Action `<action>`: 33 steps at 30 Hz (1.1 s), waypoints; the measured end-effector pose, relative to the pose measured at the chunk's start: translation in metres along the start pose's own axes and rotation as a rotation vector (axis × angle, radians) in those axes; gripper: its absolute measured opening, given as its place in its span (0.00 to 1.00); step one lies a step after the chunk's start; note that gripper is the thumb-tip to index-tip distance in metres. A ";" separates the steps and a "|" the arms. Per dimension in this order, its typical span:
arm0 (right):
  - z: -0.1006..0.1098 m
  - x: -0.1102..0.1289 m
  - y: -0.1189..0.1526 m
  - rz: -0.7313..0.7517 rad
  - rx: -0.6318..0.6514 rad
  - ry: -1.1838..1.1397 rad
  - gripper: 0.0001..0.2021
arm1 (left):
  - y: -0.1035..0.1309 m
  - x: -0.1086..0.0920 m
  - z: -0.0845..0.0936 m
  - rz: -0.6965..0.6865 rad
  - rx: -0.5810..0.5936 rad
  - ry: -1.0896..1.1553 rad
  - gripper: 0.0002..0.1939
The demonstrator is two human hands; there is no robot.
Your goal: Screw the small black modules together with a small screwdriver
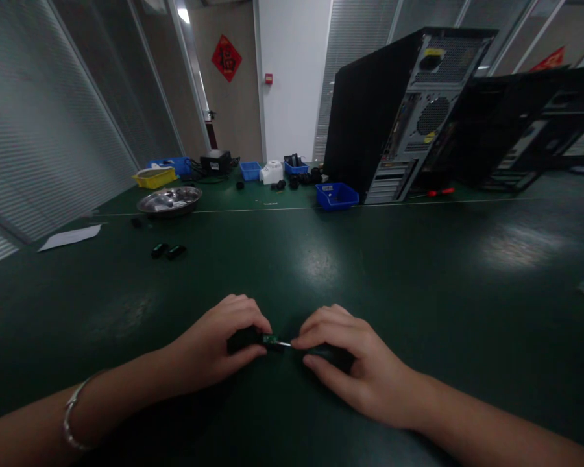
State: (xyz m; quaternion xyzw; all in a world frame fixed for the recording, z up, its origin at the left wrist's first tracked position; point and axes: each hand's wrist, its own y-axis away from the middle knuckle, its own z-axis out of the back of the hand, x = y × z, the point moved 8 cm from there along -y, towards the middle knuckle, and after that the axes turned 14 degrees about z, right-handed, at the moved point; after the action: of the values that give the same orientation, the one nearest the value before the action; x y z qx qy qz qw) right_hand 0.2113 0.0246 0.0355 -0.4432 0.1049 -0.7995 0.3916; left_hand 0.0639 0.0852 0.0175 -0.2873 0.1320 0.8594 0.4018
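Observation:
Near the front middle of the table, my left hand [233,337] pinches a small dark module with a green circuit board [270,339] between thumb and fingers. A thin silvery strip [284,344] sticks out from the module's right side. My right hand [343,357] is just to the right, and its index fingertip meets the strip's outer end. The right thumb stays apart from that finger, with a gap between them. Farther back on the left, two small black pieces [168,251] with green on top lie side by side.
The green table [253,259] carries a metal bowl [169,200], a paper sheet [69,238] and a yellow bin [154,178] at left. A blue bin [337,196] stands at the back beside a tilted black computer case [370,117]. A red-handled tool [440,192] lies right.

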 end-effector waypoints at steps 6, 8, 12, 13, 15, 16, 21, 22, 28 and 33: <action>0.001 0.001 0.000 -0.005 -0.016 0.027 0.11 | 0.000 0.002 0.002 0.034 -0.008 -0.026 0.15; 0.004 -0.006 0.002 -0.063 -0.043 0.035 0.11 | 0.000 0.002 0.003 0.043 -0.001 -0.022 0.15; 0.005 -0.011 0.003 -0.099 -0.043 0.054 0.11 | 0.000 0.002 0.001 0.026 0.021 -0.005 0.09; 0.004 -0.011 0.003 -0.104 -0.027 0.061 0.11 | 0.000 0.002 0.001 0.022 0.021 0.000 0.09; 0.003 -0.012 0.002 -0.114 -0.002 0.079 0.11 | -0.001 0.002 0.000 0.011 0.016 0.010 0.10; 0.002 -0.012 0.002 -0.119 0.007 0.087 0.10 | -0.001 0.002 0.000 0.006 0.015 0.014 0.10; -0.001 -0.010 0.001 -0.101 0.028 0.099 0.10 | 0.000 0.001 0.001 -0.009 0.002 0.030 0.09; -0.001 -0.010 0.001 -0.096 0.029 0.098 0.10 | 0.000 0.000 0.001 -0.014 0.001 0.034 0.09; 0.000 -0.005 0.001 -0.072 0.028 0.074 0.10 | 0.000 -0.004 0.002 -0.035 -0.003 0.046 0.08; 0.001 0.010 -0.002 0.059 0.004 -0.001 0.12 | -0.001 -0.005 -0.001 -0.023 0.003 0.016 0.10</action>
State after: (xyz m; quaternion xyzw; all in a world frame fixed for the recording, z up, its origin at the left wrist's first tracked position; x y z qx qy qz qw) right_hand 0.2079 0.0184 0.0435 -0.4392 0.1161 -0.7877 0.4161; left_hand 0.0680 0.0826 0.0197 -0.2950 0.1333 0.8521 0.4112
